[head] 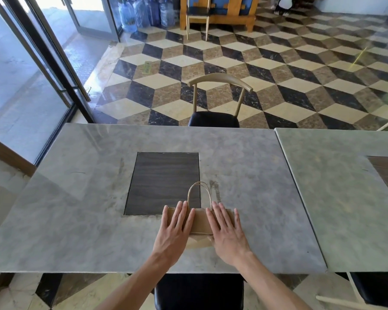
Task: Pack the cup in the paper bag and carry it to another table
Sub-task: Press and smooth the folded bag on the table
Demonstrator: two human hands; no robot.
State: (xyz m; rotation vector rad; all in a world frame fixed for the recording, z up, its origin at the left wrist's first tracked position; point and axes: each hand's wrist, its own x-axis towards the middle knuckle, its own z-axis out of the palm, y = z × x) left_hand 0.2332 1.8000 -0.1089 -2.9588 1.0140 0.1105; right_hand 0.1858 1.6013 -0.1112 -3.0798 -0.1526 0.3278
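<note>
A brown paper bag lies folded flat on the grey marble table, near its front edge. Its twisted paper handles stick out toward the far side. My left hand rests flat on the bag's left part, fingers spread. My right hand rests flat on its right part, fingers spread. Neither hand grips anything. No cup is in view.
A dark wood inset sits in the table's middle, just left of the bag. A second grey table butts against the right side. One chair stands at the far side, another chair below the front edge. Glass doors are at the left.
</note>
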